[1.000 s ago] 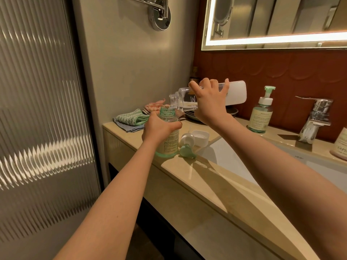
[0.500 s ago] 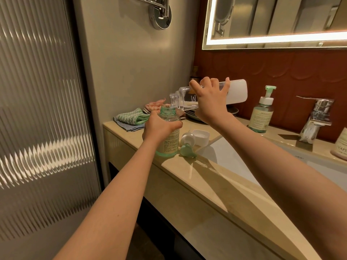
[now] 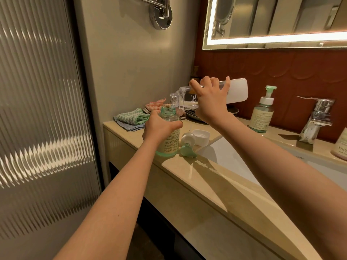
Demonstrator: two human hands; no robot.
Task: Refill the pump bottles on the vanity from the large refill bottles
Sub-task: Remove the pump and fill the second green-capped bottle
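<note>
on vanity (image 3: 216, 186): left hand (image 3: 159, 126) grips pump bottle (image 3: 170, 139); right hand (image 3: 212, 100) holds tilted refill bottle (image 3: 236, 91) over neck.

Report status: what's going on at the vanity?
Left hand grips open pump bottle. Right hand holds refill bottle tilted at its neck. Pump head lies beside, not in the way.

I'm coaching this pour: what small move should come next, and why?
Probably raise the base of the large clear refill bottle a little in the right hand: it lies nearly level, mouth over the open neck of the green-tinted pump bottle that the left hand grips.
</note>
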